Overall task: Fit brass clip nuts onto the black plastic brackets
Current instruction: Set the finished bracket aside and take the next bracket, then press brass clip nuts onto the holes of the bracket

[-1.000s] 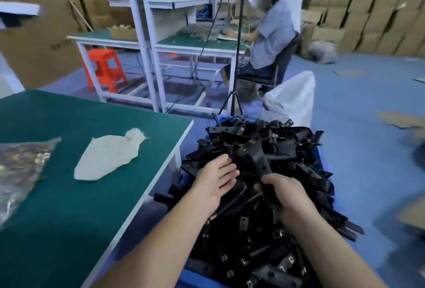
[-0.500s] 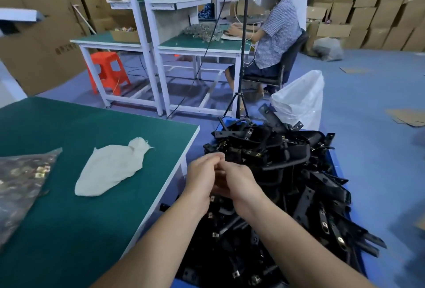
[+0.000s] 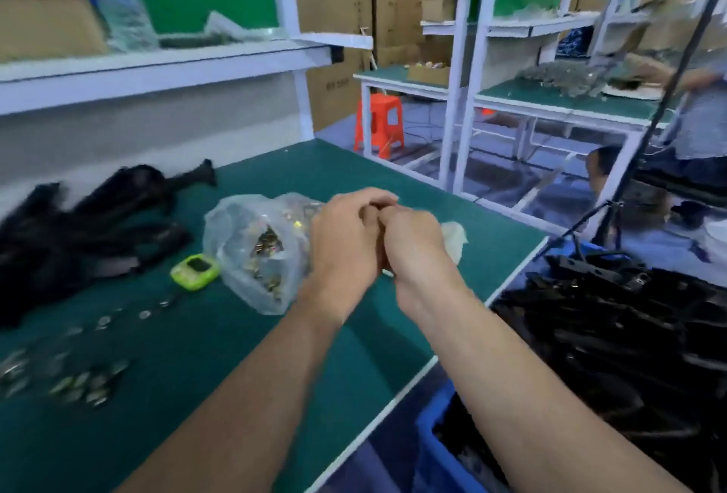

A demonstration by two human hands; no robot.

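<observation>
My left hand (image 3: 346,240) and my right hand (image 3: 413,244) are pressed together above the green table (image 3: 196,355), fingers curled. Nothing shows between them. Just behind them lies a clear plastic bag of brass clip nuts (image 3: 255,252). Several loose clip nuts (image 3: 78,386) are scattered at the near left of the table. A blurred pile of black plastic brackets (image 3: 78,225) lies at the table's far left. To the right of the table, a blue bin (image 3: 440,449) is heaped with more black brackets (image 3: 609,335).
A small green timer (image 3: 194,271) lies left of the bag, and a white cloth (image 3: 454,237) peeks out behind my right hand. A tripod (image 3: 613,217) stands beyond the bin. Farther off are an orange stool (image 3: 379,124), white-framed workbenches and a seated person (image 3: 700,118).
My view and both hands have swung left from over the bracket bin to above the table. The hands stay pressed together, as half a second ago.
</observation>
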